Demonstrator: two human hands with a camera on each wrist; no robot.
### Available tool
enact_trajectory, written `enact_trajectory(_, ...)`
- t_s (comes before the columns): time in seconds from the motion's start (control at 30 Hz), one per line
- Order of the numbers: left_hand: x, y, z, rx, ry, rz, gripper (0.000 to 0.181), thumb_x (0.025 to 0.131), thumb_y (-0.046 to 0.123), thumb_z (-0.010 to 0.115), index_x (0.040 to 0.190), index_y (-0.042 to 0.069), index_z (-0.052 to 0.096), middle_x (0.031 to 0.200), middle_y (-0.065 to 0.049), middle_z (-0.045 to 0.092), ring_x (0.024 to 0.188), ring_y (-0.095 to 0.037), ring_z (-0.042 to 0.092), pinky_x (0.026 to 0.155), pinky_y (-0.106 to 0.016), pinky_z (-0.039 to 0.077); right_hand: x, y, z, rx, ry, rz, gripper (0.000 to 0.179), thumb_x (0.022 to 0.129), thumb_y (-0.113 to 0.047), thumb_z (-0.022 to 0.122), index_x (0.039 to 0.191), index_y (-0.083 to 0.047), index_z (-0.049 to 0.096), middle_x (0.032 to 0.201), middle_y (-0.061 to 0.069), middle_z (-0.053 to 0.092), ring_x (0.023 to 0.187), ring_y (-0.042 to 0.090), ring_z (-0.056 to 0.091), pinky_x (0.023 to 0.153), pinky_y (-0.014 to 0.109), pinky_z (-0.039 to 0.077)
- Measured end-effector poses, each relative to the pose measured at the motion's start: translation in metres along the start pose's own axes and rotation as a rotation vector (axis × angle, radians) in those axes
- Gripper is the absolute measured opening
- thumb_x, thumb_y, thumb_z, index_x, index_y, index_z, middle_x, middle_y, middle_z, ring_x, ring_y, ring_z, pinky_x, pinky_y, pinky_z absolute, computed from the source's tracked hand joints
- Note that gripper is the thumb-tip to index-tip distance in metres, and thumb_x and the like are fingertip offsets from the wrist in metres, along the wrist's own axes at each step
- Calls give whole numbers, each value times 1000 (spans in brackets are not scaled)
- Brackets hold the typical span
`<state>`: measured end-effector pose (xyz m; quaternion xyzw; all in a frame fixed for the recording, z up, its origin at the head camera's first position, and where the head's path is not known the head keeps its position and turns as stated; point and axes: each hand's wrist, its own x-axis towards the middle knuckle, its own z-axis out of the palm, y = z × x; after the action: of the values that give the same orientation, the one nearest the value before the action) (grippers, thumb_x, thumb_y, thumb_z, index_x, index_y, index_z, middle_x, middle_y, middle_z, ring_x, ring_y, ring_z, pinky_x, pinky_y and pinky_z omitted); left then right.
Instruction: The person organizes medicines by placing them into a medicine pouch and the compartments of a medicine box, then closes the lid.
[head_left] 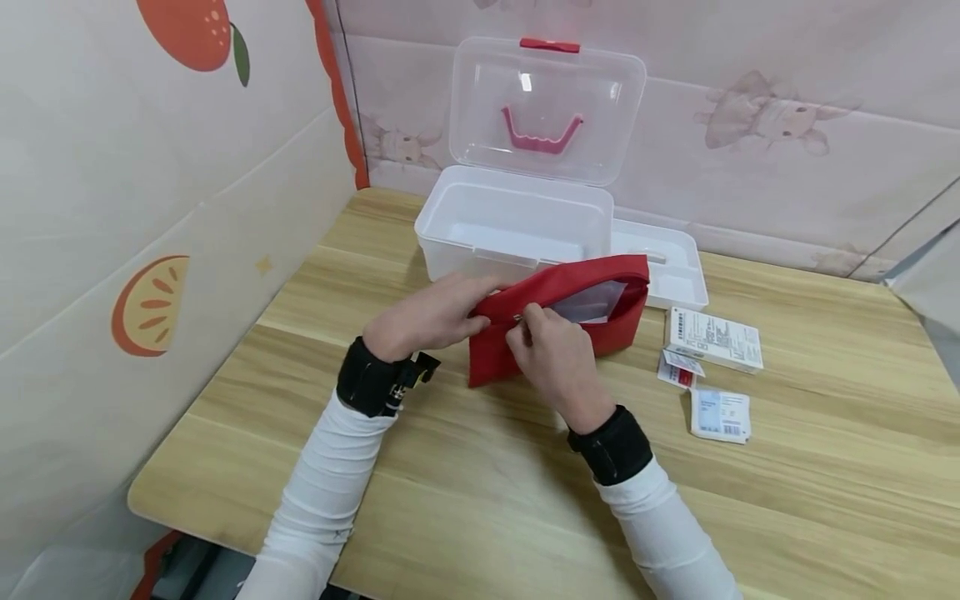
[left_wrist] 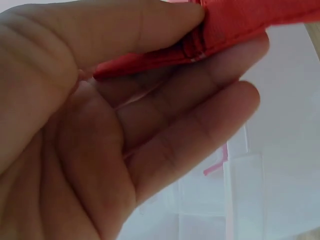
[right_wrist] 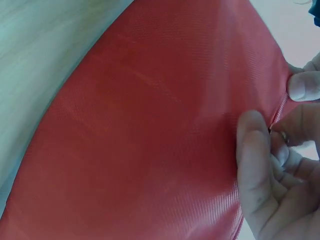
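A red zippered pouch (head_left: 491, 358) is held above the table, its mouth gaping on the right side with whitish contents (head_left: 597, 302) showing inside. My left hand (head_left: 435, 315) pinches the pouch's upper left corner between thumb and fingers; the left wrist view shows the red fabric (left_wrist: 235, 25) in that pinch. Close beside it, my right hand (head_left: 557, 358) pinches the small metal zipper pull (right_wrist: 284, 136) at the zipper's edge. The pouch's broad red side (right_wrist: 150, 125) fills most of the right wrist view.
Behind the pouch stands a clear plastic box (head_left: 517, 208) with its lid (head_left: 547, 83) raised against the wall. A white tray (head_left: 678, 287) sits beside it. To the right lie a white carton (head_left: 716, 337), a small red-and-white packet (head_left: 678, 371) and a blue-and-white packet (head_left: 720, 415).
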<state>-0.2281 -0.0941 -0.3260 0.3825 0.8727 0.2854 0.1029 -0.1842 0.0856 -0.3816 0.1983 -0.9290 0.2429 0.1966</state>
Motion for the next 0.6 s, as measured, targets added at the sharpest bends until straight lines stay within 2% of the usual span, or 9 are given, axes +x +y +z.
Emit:
enact_trajectory(0.17, 2, -1, 2, 28, 27, 3, 48, 83, 5, 64, 127, 10, 46, 110, -6, 62, 90, -13, 55, 81, -33, 52, 0, -5, 2, -21, -6, -54, 8, 81, -9, 57, 77, -6, 51, 56, 4, 52, 43, 11, 43, 47, 28, 52)
enact_trajectory(0.33, 5, 2, 6, 61, 42, 46, 53, 82, 8, 66, 129, 10, 43, 110, -7, 62, 92, -14, 55, 81, -34, 52, -1, -12, 4, -57, -24, -114, 8, 83, -11, 56, 79, -5, 54, 58, 6, 56, 46, 12, 47, 47, 29, 53)
enact_trajectory(0.43, 5, 3, 7, 52, 40, 53, 52, 82, 6, 66, 128, 9, 43, 111, -7, 62, 93, -14, 56, 81, -34, 53, -2, -12, 5, -69, -18, -108, 8, 83, -12, 58, 80, -5, 55, 59, 7, 56, 46, 13, 47, 46, 29, 53)
enact_trajectory(0.6, 5, 4, 9, 12, 9, 31, 50, 83, 5, 65, 127, 9, 44, 108, -8, 64, 88, -12, 59, 76, -33, 55, -3, -9, 3, -61, -14, -78, 8, 82, -12, 60, 79, -6, 55, 58, 6, 55, 45, 13, 44, 45, 29, 51)
